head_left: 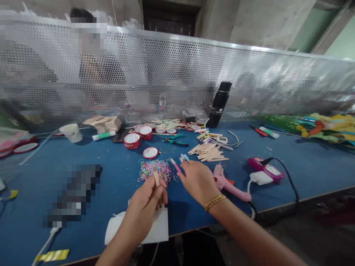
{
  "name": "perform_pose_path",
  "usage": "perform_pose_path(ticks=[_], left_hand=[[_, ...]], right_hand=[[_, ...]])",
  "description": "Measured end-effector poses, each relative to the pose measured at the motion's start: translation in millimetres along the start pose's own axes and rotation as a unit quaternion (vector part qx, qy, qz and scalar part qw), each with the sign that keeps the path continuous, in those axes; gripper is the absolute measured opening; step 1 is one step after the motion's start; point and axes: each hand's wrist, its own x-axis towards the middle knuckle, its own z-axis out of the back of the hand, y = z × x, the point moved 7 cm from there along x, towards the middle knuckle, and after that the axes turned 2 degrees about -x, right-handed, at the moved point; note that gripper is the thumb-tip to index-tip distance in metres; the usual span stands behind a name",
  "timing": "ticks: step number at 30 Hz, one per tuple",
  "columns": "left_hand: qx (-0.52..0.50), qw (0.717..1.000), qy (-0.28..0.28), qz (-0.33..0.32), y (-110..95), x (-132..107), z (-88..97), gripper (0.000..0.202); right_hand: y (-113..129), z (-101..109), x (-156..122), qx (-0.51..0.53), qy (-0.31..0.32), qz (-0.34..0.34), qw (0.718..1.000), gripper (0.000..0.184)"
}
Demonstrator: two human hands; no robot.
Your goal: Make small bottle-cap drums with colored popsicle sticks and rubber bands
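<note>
My left hand is closed round a wooden craft stick, holding it upright above a white sheet of paper. My right hand reaches forward with its fingers stretched out and painted nails showing, right beside a pile of small coloured rubber bands. It holds nothing that I can make out. A gold bracelet sits on the right wrist. A heap of loose wooden sticks lies just beyond the right hand.
A pink glue gun lies right of my right hand, with a white charger and pink device further right. Red-rimmed round lids, pliers, a black bottle, a white cup. Perforated metal screen behind; a person beyond it.
</note>
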Motion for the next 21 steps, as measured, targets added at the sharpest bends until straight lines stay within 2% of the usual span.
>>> perform_pose_path(ticks=[3, 6, 8, 12, 16, 21], left_hand=[[-0.002, 1.000, 0.014, -0.009, -0.1, -0.1, -0.5, 0.018], [-0.009, 1.000, 0.013, -0.007, 1.4, 0.1, -0.3, 0.018], [-0.017, 1.000, 0.006, 0.007, 3.3, 0.6, -0.2, 0.018], [-0.032, 0.999, 0.000, 0.033, 4.4, 1.7, -0.7, 0.019], [-0.041, 0.998, 0.007, 0.040, 4.4, 2.0, -2.2, 0.020], [-0.040, 0.998, 0.011, 0.041, 7.5, 1.7, -3.0, 0.022]], right_hand=[[-5.7, 21.5, 7.7, -0.004, -0.012, 0.024, 1.000, 0.026], [-2.9, 31.5, 33.6, -0.004, -0.001, 0.075, 0.997, 0.021], [4.3, 26.7, 56.3, -0.009, 0.019, 0.114, 0.993, 0.017], [21.2, 1.7, 92.8, -0.039, 0.060, 0.159, 0.985, 0.017], [32.6, -18.1, 109.1, -0.077, 0.091, 0.176, 0.977, 0.033], [35.8, -25.3, 122.3, -0.084, 0.128, 0.176, 0.972, 0.036]])
